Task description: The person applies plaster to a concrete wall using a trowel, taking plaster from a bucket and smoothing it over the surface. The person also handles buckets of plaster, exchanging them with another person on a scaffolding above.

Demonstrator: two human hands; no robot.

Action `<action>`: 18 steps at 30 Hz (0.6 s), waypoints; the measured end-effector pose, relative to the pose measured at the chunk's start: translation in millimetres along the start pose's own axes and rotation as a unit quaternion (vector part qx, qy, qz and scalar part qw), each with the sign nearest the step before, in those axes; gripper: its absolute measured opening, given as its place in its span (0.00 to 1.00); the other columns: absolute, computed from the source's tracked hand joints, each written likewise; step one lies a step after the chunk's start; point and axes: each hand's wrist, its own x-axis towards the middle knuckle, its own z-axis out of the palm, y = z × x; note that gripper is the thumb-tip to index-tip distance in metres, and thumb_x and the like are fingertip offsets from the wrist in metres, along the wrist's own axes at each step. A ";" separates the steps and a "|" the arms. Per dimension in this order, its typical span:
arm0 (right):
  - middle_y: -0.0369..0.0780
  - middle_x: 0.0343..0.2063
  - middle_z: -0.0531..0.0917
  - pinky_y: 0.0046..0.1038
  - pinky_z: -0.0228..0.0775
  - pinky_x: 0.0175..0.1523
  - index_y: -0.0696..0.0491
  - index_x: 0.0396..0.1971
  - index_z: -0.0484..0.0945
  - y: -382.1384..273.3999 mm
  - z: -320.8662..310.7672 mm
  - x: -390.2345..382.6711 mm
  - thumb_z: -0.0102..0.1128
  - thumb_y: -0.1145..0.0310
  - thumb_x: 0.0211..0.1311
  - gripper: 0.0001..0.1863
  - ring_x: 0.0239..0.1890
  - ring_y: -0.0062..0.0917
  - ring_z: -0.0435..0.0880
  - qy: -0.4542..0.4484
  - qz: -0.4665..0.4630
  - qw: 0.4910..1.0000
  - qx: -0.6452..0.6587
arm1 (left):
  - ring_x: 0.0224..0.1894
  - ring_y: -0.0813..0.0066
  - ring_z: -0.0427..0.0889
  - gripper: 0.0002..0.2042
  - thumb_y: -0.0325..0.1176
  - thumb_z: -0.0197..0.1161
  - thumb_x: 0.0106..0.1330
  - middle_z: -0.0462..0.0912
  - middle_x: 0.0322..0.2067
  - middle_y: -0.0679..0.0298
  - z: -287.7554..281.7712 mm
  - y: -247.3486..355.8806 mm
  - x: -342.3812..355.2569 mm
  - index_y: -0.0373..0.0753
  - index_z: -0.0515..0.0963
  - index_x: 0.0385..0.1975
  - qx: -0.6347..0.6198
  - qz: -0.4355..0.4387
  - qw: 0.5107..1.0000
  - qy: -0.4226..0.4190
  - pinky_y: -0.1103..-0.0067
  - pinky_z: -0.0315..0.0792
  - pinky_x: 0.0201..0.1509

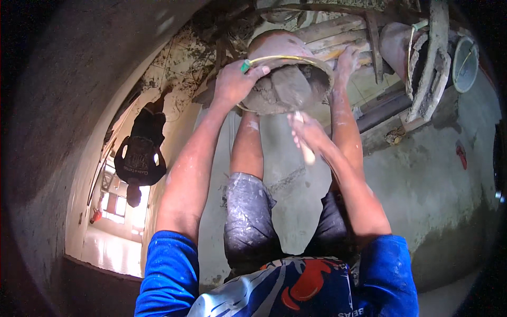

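Observation:
My left hand (235, 84) is closed on the near-left rim of a mortar-smeared bucket (277, 45), its thumb over the edge beside the green grip of the yellow carrying handle (288, 57). The bucket tilts toward me, and grey wet mortar (257, 99) lies inside. Just below the bucket's mouth, my right hand (310, 132) grips a trowel by its pale handle (308, 155). The trowel's blade (291, 89) reaches into the bucket and looks coated with mortar.
My legs stand behind the bucket, one foot (347, 61) beside wooden planks (338, 34). To the right are another bucket (396, 47), a rough forked timber (435, 68) and a greenish pail (465, 63). A person in dark clothes (140, 150) is by the bright doorway at left.

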 end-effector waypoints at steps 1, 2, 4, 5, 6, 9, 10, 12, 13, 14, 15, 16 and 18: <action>0.42 0.24 0.77 0.31 0.72 0.27 0.57 0.40 0.69 8.5 -10.4 29.4 0.55 0.56 0.62 0.19 0.21 0.27 0.77 0.015 0.016 1.000 -0.013 | 0.39 0.51 0.80 0.31 0.62 0.61 0.54 0.81 0.33 0.46 4.0 6.7 4.3 0.32 0.79 0.37 -0.004 0.004 1.000 -0.002 0.65 0.72 0.46; 0.38 0.21 0.74 0.29 0.69 0.23 0.56 0.42 0.69 18.0 -19.7 53.1 0.55 0.54 0.63 0.20 0.19 0.23 0.74 0.029 0.033 0.999 -0.025 | 0.39 0.51 0.81 0.32 0.62 0.61 0.54 0.82 0.33 0.46 5.3 15.6 6.8 0.33 0.79 0.38 -0.004 0.004 1.000 -0.013 0.65 0.72 0.46; 0.34 0.17 0.69 0.25 0.64 0.18 0.55 0.43 0.68 13.4 -10.9 57.3 0.55 0.52 0.64 0.21 0.16 0.17 0.68 0.057 0.042 0.997 0.039 | 0.39 0.52 0.81 0.33 0.63 0.61 0.53 0.82 0.34 0.47 2.2 11.8 6.7 0.34 0.80 0.41 0.006 -0.003 1.000 -0.020 0.66 0.72 0.46; 0.34 0.17 0.69 0.25 0.64 0.18 0.55 0.43 0.68 17.1 -4.4 53.1 0.55 0.52 0.64 0.21 0.16 0.17 0.68 0.051 0.041 0.997 0.040 | 0.39 0.52 0.81 0.33 0.63 0.61 0.53 0.82 0.34 0.47 0.0 6.2 4.9 0.34 0.80 0.41 0.010 -0.007 1.000 -0.019 0.66 0.72 0.46; 0.38 0.18 0.72 0.31 0.67 0.20 0.56 0.43 0.68 21.8 -2.3 46.7 0.55 0.54 0.64 0.20 0.17 0.24 0.72 0.070 0.048 0.996 0.000 | 0.39 0.52 0.81 0.33 0.63 0.61 0.53 0.82 0.34 0.47 -0.6 2.2 2.9 0.34 0.80 0.42 0.010 -0.002 1.000 -0.015 0.66 0.72 0.46; 0.50 0.23 0.78 0.40 0.72 0.28 0.58 0.42 0.67 47.2 -1.3 12.7 0.54 0.55 0.64 0.20 0.23 0.40 0.79 0.176 -0.038 0.966 -0.188 | 0.39 0.52 0.81 0.33 0.64 0.60 0.54 0.82 0.34 0.48 -4.2 -6.7 2.8 0.35 0.80 0.42 0.024 0.009 1.000 -0.008 0.65 0.72 0.46; 0.56 0.27 0.80 0.45 0.73 0.33 0.59 0.41 0.68 53.9 -4.7 0.0 0.52 0.55 0.64 0.20 0.28 0.50 0.82 0.257 -0.126 0.899 -0.332 | 0.39 0.52 0.81 0.33 0.64 0.60 0.54 0.82 0.33 0.48 -2.1 -5.4 4.5 0.35 0.80 0.42 0.035 0.016 0.999 -0.006 0.65 0.72 0.45; 0.58 0.29 0.80 0.47 0.72 0.36 0.59 0.43 0.68 44.3 2.2 -20.2 0.53 0.56 0.63 0.21 0.32 0.53 0.81 0.251 -0.076 0.906 -0.334 | 0.39 0.53 0.81 0.33 0.64 0.60 0.54 0.82 0.33 0.48 -7.2 -6.5 1.3 0.36 0.80 0.42 0.028 0.008 1.000 -0.006 0.65 0.72 0.45; 0.59 0.30 0.80 0.49 0.71 0.38 0.60 0.45 0.67 37.7 3.6 -26.7 0.53 0.57 0.63 0.21 0.36 0.56 0.79 0.253 -0.022 0.907 -0.336 | 0.39 0.53 0.81 0.33 0.64 0.60 0.54 0.82 0.33 0.48 -6.7 -6.4 1.6 0.36 0.80 0.41 0.015 0.008 1.000 -0.011 0.65 0.72 0.45; 0.59 0.30 0.80 0.49 0.71 0.38 0.60 0.45 0.67 33.8 6.9 -23.9 0.53 0.57 0.63 0.21 0.36 0.56 0.79 0.252 -0.021 0.908 -0.335 | 0.39 0.53 0.81 0.33 0.64 0.60 0.54 0.82 0.33 0.48 -7.2 -7.5 1.3 0.36 0.80 0.41 0.016 0.007 1.000 -0.012 0.65 0.72 0.45; 0.58 0.31 0.80 0.48 0.71 0.40 0.60 0.46 0.67 28.8 11.5 -15.3 0.54 0.57 0.62 0.22 0.36 0.54 0.80 0.263 -0.010 0.906 -0.332 | 0.38 0.53 0.81 0.33 0.64 0.60 0.54 0.82 0.33 0.48 -8.6 -9.9 0.6 0.36 0.80 0.41 0.015 0.003 1.000 -0.012 0.65 0.73 0.45; 0.58 0.31 0.81 0.48 0.71 0.41 0.61 0.47 0.68 23.3 8.7 -4.3 0.55 0.57 0.62 0.23 0.37 0.53 0.80 0.279 0.001 0.902 -0.330 | 0.38 0.54 0.82 0.33 0.64 0.60 0.54 0.82 0.32 0.48 -6.6 -7.8 2.8 0.36 0.80 0.41 0.010 0.003 1.000 -0.012 0.65 0.73 0.45; 0.57 0.31 0.81 0.47 0.72 0.42 0.61 0.46 0.69 29.6 -4.3 48.0 0.56 0.59 0.60 0.21 0.37 0.52 0.81 0.243 -0.016 0.906 -0.345 | 0.38 0.54 0.82 0.32 0.64 0.60 0.54 0.83 0.33 0.49 2.0 3.2 7.6 0.37 0.80 0.41 0.005 0.012 1.000 -0.019 0.65 0.73 0.45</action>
